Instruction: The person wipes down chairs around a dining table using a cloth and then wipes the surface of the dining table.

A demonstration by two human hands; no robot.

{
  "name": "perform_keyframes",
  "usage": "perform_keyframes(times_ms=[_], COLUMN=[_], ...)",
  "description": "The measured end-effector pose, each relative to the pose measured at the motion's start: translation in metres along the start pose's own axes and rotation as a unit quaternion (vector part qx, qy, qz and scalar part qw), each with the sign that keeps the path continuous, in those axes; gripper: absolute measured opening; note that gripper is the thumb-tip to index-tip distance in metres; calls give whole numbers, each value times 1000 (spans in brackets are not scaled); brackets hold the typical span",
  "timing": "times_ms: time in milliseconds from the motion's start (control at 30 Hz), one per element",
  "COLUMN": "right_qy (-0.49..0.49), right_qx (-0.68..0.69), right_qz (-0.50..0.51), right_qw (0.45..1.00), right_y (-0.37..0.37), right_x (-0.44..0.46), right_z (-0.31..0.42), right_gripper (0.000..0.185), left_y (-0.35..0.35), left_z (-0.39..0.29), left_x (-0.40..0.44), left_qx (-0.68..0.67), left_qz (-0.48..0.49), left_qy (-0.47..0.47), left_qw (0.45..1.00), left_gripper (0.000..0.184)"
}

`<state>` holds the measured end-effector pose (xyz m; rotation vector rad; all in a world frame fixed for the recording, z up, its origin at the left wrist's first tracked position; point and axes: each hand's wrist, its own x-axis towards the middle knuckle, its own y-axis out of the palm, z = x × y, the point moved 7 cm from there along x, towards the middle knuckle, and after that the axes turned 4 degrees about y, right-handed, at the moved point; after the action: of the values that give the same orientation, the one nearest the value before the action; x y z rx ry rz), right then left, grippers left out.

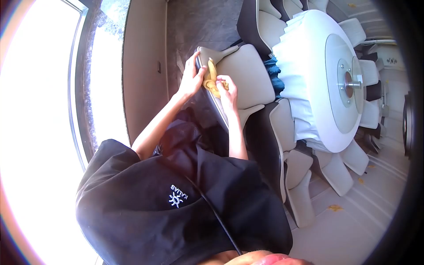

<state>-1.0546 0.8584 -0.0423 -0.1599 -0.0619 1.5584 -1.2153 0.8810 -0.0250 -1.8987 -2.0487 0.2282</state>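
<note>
A yellow cloth (212, 84) lies bunched against the inner side of a chair's backrest, near its top edge. My right hand (228, 93) is closed on the cloth, its fingers bent into the folds. On the dark outer edge of the same light-coloured chair (247, 73) rests my left hand (192, 78), its fingers apart and the thumb beside the cloth. The underside of my left palm is hidden.
Right of the chair stands a round table with a white tablecloth (304, 84) and a glass turntable (342, 79). More chairs (278, 126) surround it. A bright window (39, 110) and a brown wall panel (145, 57) are on the left.
</note>
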Motion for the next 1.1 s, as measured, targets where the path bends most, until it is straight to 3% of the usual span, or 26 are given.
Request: perform_keyframes(times_ms=[33, 133, 267, 300, 433, 567, 633, 733, 800, 833, 900, 967, 1033, 1100], right_qy=[-55, -94, -40, -27, 13, -99, -108, -163, -172, -164, -200, -122, 9, 39], right_qx=[-46, -140, -204, -214, -262, -161, -123, -97, -107, -116, -99, -38, -52, -100], right_qz=[1, 59, 100, 104, 116, 112, 130, 48, 36, 47, 31, 122, 329, 374], right_qw=[997, 984, 973, 971, 958, 976, 978, 981, 979, 978, 974, 984, 943, 921], right_y=[-2, -7, -41, -53, -73, -27, 9, 53, 69, 74, 64, 37, 18, -19], right_x=[-4, -21, -55, -66, -94, -39, 21, 124, 155, 162, 147, 118, 55, 8], right_z=[12, 30, 18, 6, -17, -11, -6, -15, -24, -32, -35, -45, -85, -115], right_gripper=[13, 11, 10, 12, 26, 24, 25, 21, 18, 18, 16, 15, 16, 19], left_y=[2, 9, 19, 18, 16, 19, 23, 29, 30, 30, 22, 22, 17, 11], left_z=[3, 10, 10, 4, -2, 2, 6, -6, 2, 0, 7, 1, 5, 13], left_x=[1, 7, 12, 12, 11, 15, 17, 26, 20, 21, 17, 23, 20, 12], left_qx=[-8, -9, 37, 59, 96, 68, 42, 30, 12, -15, 88, 159, 180, 145], left_qz=[-17, -85, -150, -167, -171, -162, -148, -144, -138, -174, -150, -157, -163, -191], left_qy=[-1, -12, -76, -44, -63, -77, -102, -115, -192, -179, -175, -188, -211, -239], left_qw=[1000, 996, 985, 983, 979, 981, 983, 982, 972, 968, 969, 957, 947, 941], left_gripper=[55, 55, 55, 53, 46, 40, 44, 42, 42, 42, 44, 47, 51, 54])
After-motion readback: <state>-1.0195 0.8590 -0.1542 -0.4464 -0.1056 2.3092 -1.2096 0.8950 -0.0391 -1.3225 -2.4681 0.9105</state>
